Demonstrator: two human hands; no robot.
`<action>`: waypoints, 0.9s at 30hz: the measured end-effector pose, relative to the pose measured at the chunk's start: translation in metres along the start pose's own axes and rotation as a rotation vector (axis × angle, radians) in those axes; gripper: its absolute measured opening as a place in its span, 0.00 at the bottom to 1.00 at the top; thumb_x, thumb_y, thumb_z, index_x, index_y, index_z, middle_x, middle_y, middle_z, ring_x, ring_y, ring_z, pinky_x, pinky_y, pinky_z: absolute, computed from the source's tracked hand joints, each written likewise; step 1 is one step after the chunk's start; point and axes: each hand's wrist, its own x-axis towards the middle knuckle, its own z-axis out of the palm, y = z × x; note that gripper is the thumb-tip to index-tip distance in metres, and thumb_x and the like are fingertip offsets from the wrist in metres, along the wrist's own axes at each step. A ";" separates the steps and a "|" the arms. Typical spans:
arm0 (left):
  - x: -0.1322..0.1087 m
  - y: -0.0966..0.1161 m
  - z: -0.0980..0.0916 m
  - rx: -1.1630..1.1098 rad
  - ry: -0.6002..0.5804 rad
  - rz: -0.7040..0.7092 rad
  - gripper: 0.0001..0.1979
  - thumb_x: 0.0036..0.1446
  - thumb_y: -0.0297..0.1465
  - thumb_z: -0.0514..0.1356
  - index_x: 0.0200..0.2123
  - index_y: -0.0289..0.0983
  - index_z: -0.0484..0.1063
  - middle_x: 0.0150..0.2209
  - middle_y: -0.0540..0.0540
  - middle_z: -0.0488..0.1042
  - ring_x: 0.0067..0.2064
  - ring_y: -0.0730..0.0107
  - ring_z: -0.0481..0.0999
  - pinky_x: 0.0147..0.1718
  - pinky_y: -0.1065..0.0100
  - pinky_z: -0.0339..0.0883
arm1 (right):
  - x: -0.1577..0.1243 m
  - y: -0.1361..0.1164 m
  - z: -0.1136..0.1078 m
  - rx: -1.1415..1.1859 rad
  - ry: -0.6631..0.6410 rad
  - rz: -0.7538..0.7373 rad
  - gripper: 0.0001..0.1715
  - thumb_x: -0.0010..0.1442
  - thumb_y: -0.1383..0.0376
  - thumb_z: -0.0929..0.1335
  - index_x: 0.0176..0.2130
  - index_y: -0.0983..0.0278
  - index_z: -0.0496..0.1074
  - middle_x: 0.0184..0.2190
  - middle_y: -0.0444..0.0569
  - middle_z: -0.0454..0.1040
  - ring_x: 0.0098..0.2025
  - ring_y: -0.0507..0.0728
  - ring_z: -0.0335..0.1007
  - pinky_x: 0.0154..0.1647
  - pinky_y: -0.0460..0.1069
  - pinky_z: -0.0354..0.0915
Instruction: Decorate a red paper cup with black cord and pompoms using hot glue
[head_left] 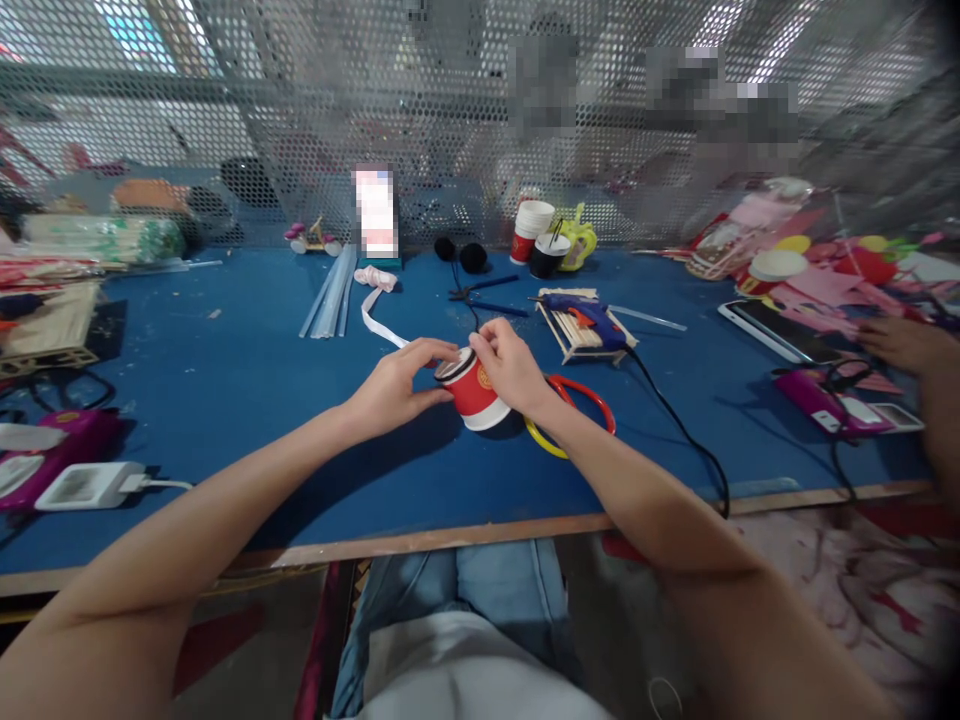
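Note:
A red and white paper cup (pixel 474 396) is tilted between my two hands, above the blue table (pixel 300 400). My left hand (pixel 399 385) grips the cup's left side at the black-edged rim, thumb below and fingers on top. Around the rim's right side curl the fingers of my right hand (pixel 514 365). A white ribbon (pixel 381 325) runs from a pink bundle (pixel 375 279) toward the cup. Just right of the cup, red and yellow rings (pixel 604 405) lie partly under my right forearm.
A blue glue gun (pixel 589 315) rests on a stick rack, its black cord trailing to the front edge. Pliers (pixel 491 300), glue sticks (pixel 330 295), stacked cups (pixel 531 230) and a lit phone (pixel 376 215) stand or lie behind. Another person's hand (pixel 904 345) is at far right.

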 end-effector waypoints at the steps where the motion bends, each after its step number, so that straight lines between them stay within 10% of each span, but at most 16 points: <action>1: 0.000 0.000 0.000 0.006 0.003 0.001 0.16 0.51 0.31 0.63 0.44 0.36 0.68 0.49 0.38 0.71 0.49 0.61 0.72 0.48 0.59 0.67 | 0.001 0.001 0.001 0.007 -0.001 0.015 0.12 0.61 0.56 0.59 0.32 0.61 0.56 0.23 0.40 0.61 0.25 0.50 0.58 0.30 0.48 0.55; 21: 0.000 0.016 -0.003 -0.007 0.061 -0.117 0.14 0.50 0.38 0.62 0.37 0.35 0.69 0.46 0.40 0.71 0.48 0.63 0.72 0.49 0.60 0.64 | -0.008 -0.008 0.010 -0.038 0.064 -0.050 0.12 0.61 0.55 0.58 0.31 0.61 0.54 0.23 0.41 0.62 0.24 0.51 0.60 0.29 0.48 0.55; 27: 0.001 0.017 -0.003 -0.192 -0.060 -0.367 0.25 0.46 0.41 0.64 0.44 0.36 0.61 0.42 0.43 0.71 0.40 0.66 0.74 0.38 0.63 0.69 | -0.014 -0.015 0.011 -0.111 0.071 -0.105 0.10 0.61 0.58 0.58 0.32 0.60 0.54 0.22 0.41 0.62 0.22 0.51 0.59 0.27 0.47 0.53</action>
